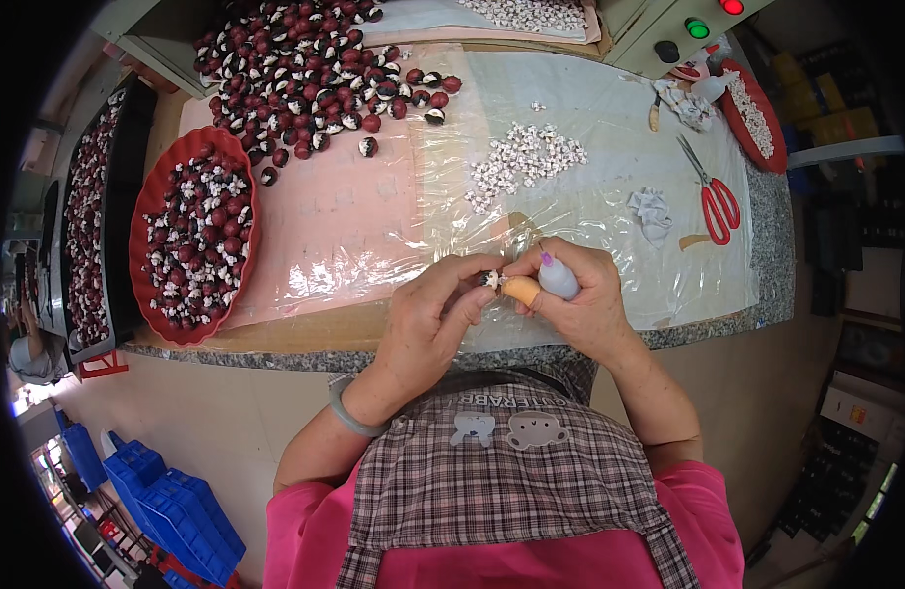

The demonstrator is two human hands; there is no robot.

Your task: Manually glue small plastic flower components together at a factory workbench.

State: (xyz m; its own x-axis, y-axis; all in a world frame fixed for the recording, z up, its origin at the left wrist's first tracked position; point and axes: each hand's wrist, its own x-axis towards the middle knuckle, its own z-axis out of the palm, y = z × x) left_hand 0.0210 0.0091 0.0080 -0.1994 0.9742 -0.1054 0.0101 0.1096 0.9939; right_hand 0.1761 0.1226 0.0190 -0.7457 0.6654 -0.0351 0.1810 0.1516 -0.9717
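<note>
Near the table's front edge, my left hand (421,319) pinches a small dark ball with white on it (488,279) between thumb and fingers. Close against it, my right hand (595,309) keeps a translucent squeeze bottle with a purple tip (558,281) between thumb and palm. An orange finger cover (520,289) sits on a digit of that hand. Its fingertips meet at the ball's white side; whether they pinch a small white piece there is hidden. Just beyond my hands lies a loose spread of small white pieces (521,162) on the plastic sheet.
Many dark red, black and white balls (315,74) cover the back left. A red scalloped tray (140,240) of balls with white pieces stands left. Red-handled scissors (718,201), crumpled tissue (652,214) and a red dish (778,147) of white pieces are on the right.
</note>
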